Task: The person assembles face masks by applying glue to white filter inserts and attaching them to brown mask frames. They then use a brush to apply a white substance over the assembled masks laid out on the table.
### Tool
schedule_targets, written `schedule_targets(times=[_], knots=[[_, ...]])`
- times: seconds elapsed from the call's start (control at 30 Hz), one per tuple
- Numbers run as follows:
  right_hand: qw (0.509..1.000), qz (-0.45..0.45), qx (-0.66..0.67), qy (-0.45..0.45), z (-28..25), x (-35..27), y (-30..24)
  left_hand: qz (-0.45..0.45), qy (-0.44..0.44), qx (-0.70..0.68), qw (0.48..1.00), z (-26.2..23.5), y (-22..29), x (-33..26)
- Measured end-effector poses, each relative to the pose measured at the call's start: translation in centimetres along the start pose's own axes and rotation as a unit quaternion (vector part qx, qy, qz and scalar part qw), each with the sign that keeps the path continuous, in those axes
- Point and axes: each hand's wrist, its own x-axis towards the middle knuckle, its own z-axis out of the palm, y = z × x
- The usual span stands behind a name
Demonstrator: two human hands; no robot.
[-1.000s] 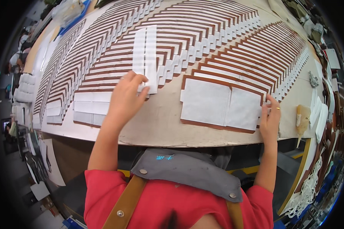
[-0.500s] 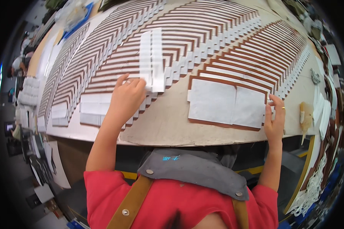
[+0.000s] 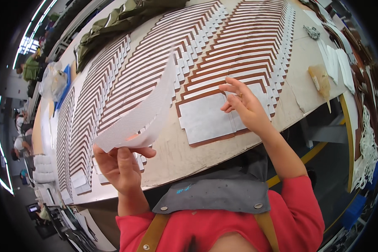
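My left hand [image 3: 124, 166] is closed on the lower end of a white strip [image 3: 145, 113], thumb on the near side. The strip is thin and finely textured; it curves up and to the right, above the table. Over the front of the right-hand row, my right hand [image 3: 248, 107] has its fingers apart and bent, with nothing seen in them. Below that hand lies a white panel with brown edges [image 3: 206, 117], partly covered by it. Whether the fingertips touch the panel I cannot tell.
Overlapping rows of brown-edged white panels [image 3: 155, 54] run up the table [image 3: 197, 157]. Dark green cloth [image 3: 113, 29] lies at the far left. A glue-stained bottle-like thing with a pointed tip [image 3: 320, 82] lies at the right, and white cords [image 3: 367, 147] hang beyond the table.
My left hand has drawn the white strip nearer and turned, so the strip now arcs upward. The right hand has moved from the panel's right edge to above it. The view has turned.
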Motion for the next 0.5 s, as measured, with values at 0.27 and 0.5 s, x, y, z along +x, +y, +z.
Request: schedule_targets(times=[0.27, 0.5], knots=[[0.989, 0.07, 0.12, 0.041, -0.5, -0.1, -0.1, -0.069, -0.036, -0.096, 0.992, 1.4, -2.5, -1.7], [0.985, 0.08, 0.151, 0.039, -0.4, 0.0, 0.3, -0.098, -0.069, -0.083, 0.989, 2.2, -2.1, -1.6]])
